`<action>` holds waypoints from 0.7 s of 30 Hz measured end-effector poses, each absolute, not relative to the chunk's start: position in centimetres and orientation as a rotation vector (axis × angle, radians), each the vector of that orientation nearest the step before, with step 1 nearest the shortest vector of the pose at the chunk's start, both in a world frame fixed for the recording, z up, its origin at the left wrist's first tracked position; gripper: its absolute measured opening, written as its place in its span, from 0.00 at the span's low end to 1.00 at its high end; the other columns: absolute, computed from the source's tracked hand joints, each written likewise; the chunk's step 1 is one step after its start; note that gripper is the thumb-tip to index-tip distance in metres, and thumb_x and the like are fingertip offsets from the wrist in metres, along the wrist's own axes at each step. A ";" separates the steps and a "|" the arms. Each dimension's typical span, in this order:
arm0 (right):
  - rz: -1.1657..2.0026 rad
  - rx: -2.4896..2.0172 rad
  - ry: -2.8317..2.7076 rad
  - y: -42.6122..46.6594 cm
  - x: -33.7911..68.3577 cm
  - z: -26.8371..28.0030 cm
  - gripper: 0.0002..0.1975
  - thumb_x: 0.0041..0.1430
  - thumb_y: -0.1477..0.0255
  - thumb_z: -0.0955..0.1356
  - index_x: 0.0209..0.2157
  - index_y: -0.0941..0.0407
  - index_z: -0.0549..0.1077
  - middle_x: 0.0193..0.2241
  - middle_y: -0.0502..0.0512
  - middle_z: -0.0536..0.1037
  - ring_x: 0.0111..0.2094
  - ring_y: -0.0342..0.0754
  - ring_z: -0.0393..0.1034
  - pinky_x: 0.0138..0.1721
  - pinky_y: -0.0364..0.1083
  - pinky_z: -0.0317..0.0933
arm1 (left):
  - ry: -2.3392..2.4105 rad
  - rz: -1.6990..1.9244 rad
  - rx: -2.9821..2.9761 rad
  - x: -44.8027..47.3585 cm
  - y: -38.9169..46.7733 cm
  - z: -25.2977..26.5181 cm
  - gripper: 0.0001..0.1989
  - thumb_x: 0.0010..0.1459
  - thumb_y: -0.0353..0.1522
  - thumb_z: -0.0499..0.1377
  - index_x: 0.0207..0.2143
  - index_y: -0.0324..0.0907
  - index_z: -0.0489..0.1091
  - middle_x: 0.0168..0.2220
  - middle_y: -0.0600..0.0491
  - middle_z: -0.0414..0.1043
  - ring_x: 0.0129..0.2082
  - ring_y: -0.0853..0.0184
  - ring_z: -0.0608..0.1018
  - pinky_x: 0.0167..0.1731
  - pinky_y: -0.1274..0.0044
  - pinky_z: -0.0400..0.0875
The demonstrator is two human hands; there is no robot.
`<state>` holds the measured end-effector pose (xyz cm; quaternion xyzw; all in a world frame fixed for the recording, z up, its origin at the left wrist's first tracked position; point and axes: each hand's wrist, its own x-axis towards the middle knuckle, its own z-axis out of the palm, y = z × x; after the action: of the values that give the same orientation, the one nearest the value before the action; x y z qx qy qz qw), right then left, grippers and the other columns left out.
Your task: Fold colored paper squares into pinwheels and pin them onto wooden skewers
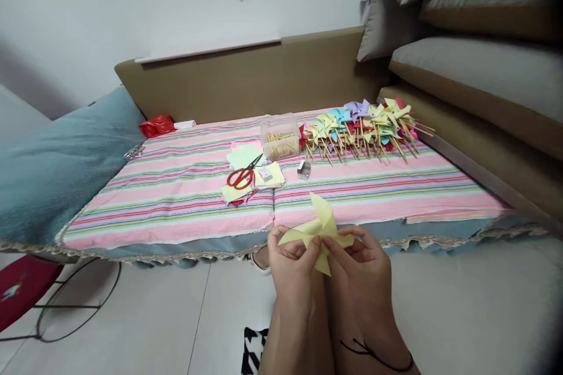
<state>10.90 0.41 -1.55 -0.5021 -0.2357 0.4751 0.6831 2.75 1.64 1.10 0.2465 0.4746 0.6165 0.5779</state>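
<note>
Red-handled scissors (240, 178) lie on stacked coloured paper (275, 173), beside a clear plastic box (280, 122) of wooden sticks (282, 145). My left hand (290, 263) pinches a yellow paper pinwheel (324, 218) above my legs (332, 310); my right hand (368, 263) pinches its other side, thumbs seemingly hiding its centre. Stick-mounted pinwheels (358, 110) lie heaped beyond, rightward.

You're in a home, by a sofa (255, 85) with a striped cover (373, 190) mid-frame, cushions (479, 67) stacked upper right, floor tiles (233, 310) below.
</note>
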 end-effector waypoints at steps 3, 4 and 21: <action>1.095 -1.051 -0.420 0.5 10.9 -1.8 0.29 0.40 0.71 0.78 0.42 0.50 0.62 0.26 0.47 0.79 0.25 0.46 0.74 0.28 0.44 0.69 | 1.115 1.439 0.588 2.8 1.6 1.0 0.26 0.44 0.27 0.67 0.39 0.44 0.53 0.18 0.61 0.72 0.18 0.74 0.73 0.25 0.83 0.66; 1.094 -1.048 -0.408 0.6 10.9 -1.8 0.33 0.39 0.71 0.78 0.45 0.49 0.61 0.26 0.47 0.79 0.25 0.46 0.74 0.28 0.45 0.69 | 1.112 1.432 0.592 2.9 1.6 1.0 0.26 0.44 0.27 0.67 0.39 0.44 0.53 0.18 0.60 0.72 0.19 0.74 0.73 0.26 0.83 0.67; 1.024 -1.104 -0.385 0.6 11.4 -1.8 0.41 0.38 0.70 0.79 0.53 0.52 0.59 0.21 0.48 0.78 0.22 0.47 0.74 0.24 0.43 0.69 | 1.043 1.356 0.628 2.7 1.6 0.2 0.28 0.45 0.28 0.68 0.40 0.44 0.51 0.22 0.54 0.77 0.22 0.71 0.76 0.27 0.81 0.69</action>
<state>11.44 0.57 -1.83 -0.4980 -0.1736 0.4622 0.7129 2.74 1.62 0.15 0.2724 0.4523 0.5881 0.6127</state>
